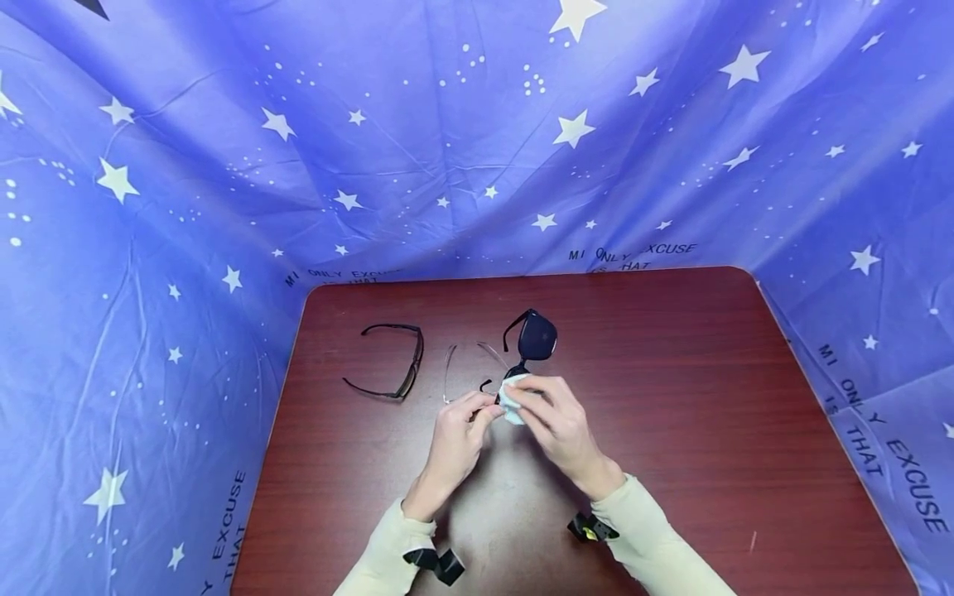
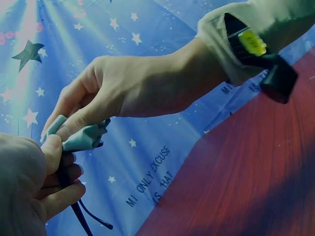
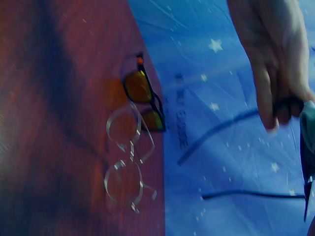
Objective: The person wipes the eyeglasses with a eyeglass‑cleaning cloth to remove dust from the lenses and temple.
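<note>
A pair of black sunglasses (image 1: 538,336) is held up above the table, one dark lens uncovered. My left hand (image 1: 456,434) pinches the near end of its frame; in the left wrist view, that hand (image 2: 24,172) has thumb and fingers on the black frame. In my right hand (image 1: 561,422) is a pale green cloth (image 1: 514,401), pressed over the nearer lens and mostly hiding it. The cloth (image 2: 81,137) bunches between the right hand's thumb and fingers. Both dark temples (image 3: 251,195) stick out unfolded in the right wrist view.
Black-framed glasses (image 1: 417,356) with yellow-orange lenses (image 3: 138,87) lie unfolded on the left of the reddish-brown table (image 1: 671,397). Clear-framed glasses (image 3: 123,184) lie beside them, partly behind the left hand in the head view. A blue star-patterned curtain (image 1: 417,165) surrounds the table.
</note>
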### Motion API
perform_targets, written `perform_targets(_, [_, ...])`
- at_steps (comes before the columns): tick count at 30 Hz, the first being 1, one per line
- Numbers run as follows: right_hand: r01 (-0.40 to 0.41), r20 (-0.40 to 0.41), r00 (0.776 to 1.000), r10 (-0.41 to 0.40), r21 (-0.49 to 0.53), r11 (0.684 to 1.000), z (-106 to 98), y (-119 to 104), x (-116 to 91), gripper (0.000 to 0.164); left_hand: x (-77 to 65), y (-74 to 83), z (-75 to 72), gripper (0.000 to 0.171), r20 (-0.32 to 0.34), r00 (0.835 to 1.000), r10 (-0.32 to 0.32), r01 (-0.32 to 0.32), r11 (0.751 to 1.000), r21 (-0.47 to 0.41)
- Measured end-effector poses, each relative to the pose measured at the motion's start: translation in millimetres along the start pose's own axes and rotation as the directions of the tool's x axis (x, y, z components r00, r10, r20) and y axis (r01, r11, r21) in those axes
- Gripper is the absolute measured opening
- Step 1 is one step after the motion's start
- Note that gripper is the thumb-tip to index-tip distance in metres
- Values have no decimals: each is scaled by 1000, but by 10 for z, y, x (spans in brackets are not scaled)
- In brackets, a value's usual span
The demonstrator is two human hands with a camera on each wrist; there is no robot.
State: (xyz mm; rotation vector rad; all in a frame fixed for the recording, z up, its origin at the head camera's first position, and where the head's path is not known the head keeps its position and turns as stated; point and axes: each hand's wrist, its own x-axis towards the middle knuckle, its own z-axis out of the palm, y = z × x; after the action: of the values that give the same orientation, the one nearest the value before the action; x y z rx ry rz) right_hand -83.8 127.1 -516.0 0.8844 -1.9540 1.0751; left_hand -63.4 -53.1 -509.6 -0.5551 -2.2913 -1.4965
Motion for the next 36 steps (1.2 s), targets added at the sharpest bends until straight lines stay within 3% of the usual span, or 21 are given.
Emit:
perform_targets(5, [39, 49, 998, -40, 27, 999, 0, -9, -16, 25, -11, -37, -11, 6, 1, 999, 36, -36, 999, 30])
perform_targets(14, [-83, 13, 996, 83, -4, 997, -46, 120, 21, 28, -83, -55, -7, 2, 21, 998, 54, -54, 998, 21])
perform_targets(21, [-14, 59, 998, 11, 56, 998, 24, 50, -45, 26, -81, -58, -1, 7, 5, 1000, 17, -17, 1000, 16])
perform_targets(26, [20, 82, 996, -28, 87, 996, 35, 12, -81, 25, -96, -89, -3, 6, 17, 999, 36, -36, 999, 25])
perform_targets(30, [-20, 68, 998, 17, 56, 998, 33, 39, -82, 26, -118, -90, -10, 3, 40, 997, 60, -61, 998, 31])
perform_targets(36, [-108, 40, 993, 107, 27, 994, 51, 77, -65, 28, -136, -68, 2, 5, 50, 998, 38, -39, 999, 21])
